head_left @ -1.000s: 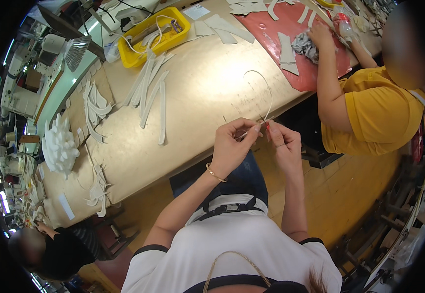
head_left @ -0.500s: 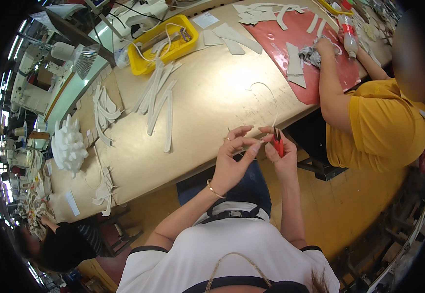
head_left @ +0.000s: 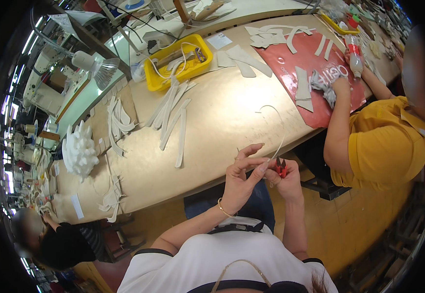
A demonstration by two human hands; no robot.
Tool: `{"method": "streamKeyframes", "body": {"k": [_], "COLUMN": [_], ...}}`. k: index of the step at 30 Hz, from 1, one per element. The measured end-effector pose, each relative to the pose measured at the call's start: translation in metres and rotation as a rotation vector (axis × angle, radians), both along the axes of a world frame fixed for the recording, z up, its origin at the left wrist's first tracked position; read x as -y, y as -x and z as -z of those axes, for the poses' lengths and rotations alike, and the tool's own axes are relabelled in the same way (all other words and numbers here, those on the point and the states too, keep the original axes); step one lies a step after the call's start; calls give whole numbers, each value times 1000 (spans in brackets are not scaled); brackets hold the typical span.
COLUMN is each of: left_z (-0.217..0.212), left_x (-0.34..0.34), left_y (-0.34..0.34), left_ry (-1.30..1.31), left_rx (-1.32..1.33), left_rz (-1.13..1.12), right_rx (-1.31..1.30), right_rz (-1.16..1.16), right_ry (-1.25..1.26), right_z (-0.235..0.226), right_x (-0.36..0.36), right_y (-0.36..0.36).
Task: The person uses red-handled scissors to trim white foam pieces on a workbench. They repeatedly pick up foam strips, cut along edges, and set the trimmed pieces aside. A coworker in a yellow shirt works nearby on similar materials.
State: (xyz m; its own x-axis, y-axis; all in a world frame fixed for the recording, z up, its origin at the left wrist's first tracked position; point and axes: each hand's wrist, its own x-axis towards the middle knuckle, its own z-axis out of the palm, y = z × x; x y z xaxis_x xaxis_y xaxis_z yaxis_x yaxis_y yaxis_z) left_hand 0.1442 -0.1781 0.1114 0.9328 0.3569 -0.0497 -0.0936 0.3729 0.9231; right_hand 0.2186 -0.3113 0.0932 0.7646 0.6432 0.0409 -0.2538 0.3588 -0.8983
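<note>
Table [head_left: 212, 129], bearing the following. Upper centre: yellow tray [head_left: 155, 85], with pale strips [head_left: 171, 117] fanned out just below it and a white card [head_left: 219, 41] to its right. Left: lamp [head_left: 104, 72]; curved pale pieces [head_left: 119, 119]; a knobbly white bundle [head_left: 79, 152]; a paper slip [head_left: 77, 206] near the edge. Right: red sheet [head_left: 281, 62], carrying a crumpled grey cloth [head_left: 324, 87]; red-banded bottle [head_left: 355, 63]; co-worker in yellow [head_left: 378, 151]. Lower left: second person, in black [head_left: 68, 248].

L hand [head_left: 240, 180] pinching; R hand [head_left: 289, 184] curled, v. close tog.
</note>
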Motion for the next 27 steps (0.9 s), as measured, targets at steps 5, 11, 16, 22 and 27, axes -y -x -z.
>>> {"method": "streamKeyframes", "body": {"k": [5,11,16,22,27], "left_z": [2,2,12,58,93], "left_x": [-4,-5,-26,-154,-180], "left_y": [4,10,11,-7,4], "left_ry": [142,129,117,-1364,-1319], "left_rx": [-15,30,-19,-540,-753], "left_rz": [37,27,83,-589,-473], "right_rx": [47,29,17,98,86], "right_rz": [-1,-17,-50,-59,-55], "right_ry": [154,117,103,283,398], "right_z": [0,-10,-14,-17,-17], "right_x": [-4,-9,-13,1,5], "right_y": [5,11,11,7,7]}}
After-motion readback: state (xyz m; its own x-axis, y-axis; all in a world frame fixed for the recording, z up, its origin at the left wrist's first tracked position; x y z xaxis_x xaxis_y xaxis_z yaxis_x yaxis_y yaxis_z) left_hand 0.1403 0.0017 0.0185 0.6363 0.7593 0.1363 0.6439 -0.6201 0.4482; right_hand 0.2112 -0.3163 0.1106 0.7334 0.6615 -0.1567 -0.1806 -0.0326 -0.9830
